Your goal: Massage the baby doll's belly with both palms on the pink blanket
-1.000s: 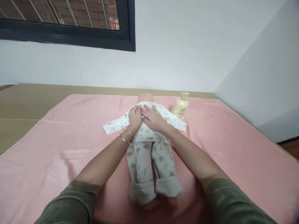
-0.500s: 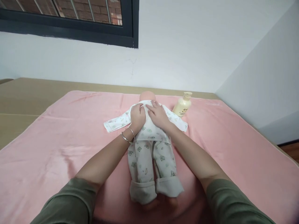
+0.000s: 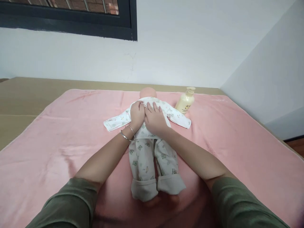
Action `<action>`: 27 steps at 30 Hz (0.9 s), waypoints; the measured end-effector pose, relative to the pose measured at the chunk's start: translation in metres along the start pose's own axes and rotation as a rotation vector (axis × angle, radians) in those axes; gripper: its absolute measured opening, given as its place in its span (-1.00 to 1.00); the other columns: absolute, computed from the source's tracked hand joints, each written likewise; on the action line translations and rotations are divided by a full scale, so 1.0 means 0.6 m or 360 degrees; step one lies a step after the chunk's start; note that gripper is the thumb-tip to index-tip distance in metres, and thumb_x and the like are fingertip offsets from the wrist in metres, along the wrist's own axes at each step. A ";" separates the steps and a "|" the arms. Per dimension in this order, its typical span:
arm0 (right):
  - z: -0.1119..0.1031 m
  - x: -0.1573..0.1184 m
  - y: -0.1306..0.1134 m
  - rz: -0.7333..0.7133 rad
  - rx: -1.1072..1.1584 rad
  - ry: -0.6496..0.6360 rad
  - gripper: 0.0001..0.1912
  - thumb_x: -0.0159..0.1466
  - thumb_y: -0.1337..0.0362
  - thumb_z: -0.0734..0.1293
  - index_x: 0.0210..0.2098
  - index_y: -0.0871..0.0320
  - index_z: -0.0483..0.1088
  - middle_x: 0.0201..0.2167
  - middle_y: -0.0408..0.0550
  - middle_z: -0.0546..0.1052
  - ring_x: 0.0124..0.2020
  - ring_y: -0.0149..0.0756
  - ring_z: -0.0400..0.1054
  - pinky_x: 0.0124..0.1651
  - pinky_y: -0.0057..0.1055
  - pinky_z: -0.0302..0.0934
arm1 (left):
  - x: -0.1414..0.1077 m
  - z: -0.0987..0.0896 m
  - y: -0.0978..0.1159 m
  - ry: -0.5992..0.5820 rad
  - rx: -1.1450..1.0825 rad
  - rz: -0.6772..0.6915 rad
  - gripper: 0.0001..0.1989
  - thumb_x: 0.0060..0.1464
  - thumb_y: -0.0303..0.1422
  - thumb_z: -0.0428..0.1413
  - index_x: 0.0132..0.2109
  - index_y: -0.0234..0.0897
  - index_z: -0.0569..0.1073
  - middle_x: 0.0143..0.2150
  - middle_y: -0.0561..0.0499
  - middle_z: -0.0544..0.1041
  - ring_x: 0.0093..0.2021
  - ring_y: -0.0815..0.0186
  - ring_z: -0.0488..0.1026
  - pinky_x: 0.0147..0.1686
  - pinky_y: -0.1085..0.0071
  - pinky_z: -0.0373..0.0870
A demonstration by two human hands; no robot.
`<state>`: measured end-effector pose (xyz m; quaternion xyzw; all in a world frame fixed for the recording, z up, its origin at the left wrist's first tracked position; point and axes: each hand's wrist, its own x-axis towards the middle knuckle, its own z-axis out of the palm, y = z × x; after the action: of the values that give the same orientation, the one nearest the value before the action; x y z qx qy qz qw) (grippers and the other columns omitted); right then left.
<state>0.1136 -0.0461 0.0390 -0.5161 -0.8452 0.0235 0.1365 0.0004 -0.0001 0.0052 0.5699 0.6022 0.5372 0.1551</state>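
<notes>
A baby doll [image 3: 148,92] lies with its head toward the wall and its feet toward me, dressed in a white printed top [image 3: 178,117] and matching trousers [image 3: 145,161] with turned-up cuffs. My left hand [image 3: 137,114], with bracelets at the wrist, is closed on the front of the top, its fingertips partly hidden. Beside it, my right hand [image 3: 155,119] lies flat on the doll's chest with fingers stretched and spread. The two hands touch or nearly touch. Both sleeves of the top extend out to the sides.
A cream pump bottle [image 3: 185,102] stands just beyond the sleeve on the right. Under everything is a pink cloth [image 3: 237,142] on a wooden surface [image 3: 28,95]. A white wall [image 3: 178,47] and a dark window frame [image 3: 133,22] are behind.
My right hand has slid slightly left and down the chest, closer to my left hand. The view has tilted a little. The doll lies in the same place.
</notes>
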 end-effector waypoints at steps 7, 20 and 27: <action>-0.003 0.068 0.106 0.0326 0.0199 0.0103 -0.41 0.49 0.12 -0.02 0.34 0.25 0.29 0.43 0.21 0.21 0.46 0.08 0.07 0.45 0.07 -0.05 | -0.002 0.006 0.004 -0.0010 0.0116 0.0118 -0.67 0.23 -0.32 -0.13 -0.12 -0.28 0.52 -0.06 -0.21 0.63 0.01 0.04 0.52 0.11 0.10 0.39; -0.006 0.038 0.066 0.0097 0.0156 0.0007 -0.40 0.47 0.14 0.06 0.44 0.17 0.13 0.51 0.16 0.04 0.53 0.07 -0.13 0.49 0.12 -0.16 | 0.011 0.006 0.003 -0.0108 0.0135 0.0020 -0.70 0.18 -0.35 -0.08 -0.11 -0.27 0.52 -0.06 -0.19 0.63 0.01 0.06 0.53 0.13 0.12 0.39; -0.006 0.050 0.089 0.0419 0.0132 0.0026 -0.34 0.49 0.11 -0.03 0.40 0.43 0.14 0.46 0.39 0.11 0.51 0.12 -0.05 0.48 0.14 -0.18 | 0.007 0.011 0.005 -0.0057 0.0185 0.0038 -0.70 0.22 -0.34 -0.09 -0.11 -0.23 0.52 -0.01 -0.17 0.63 0.08 0.05 0.51 0.24 0.05 0.32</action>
<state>0.1476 0.0048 0.0390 -0.6166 -0.7675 0.0718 0.1603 0.0058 0.0061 0.0071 0.5947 0.6226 0.4928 0.1261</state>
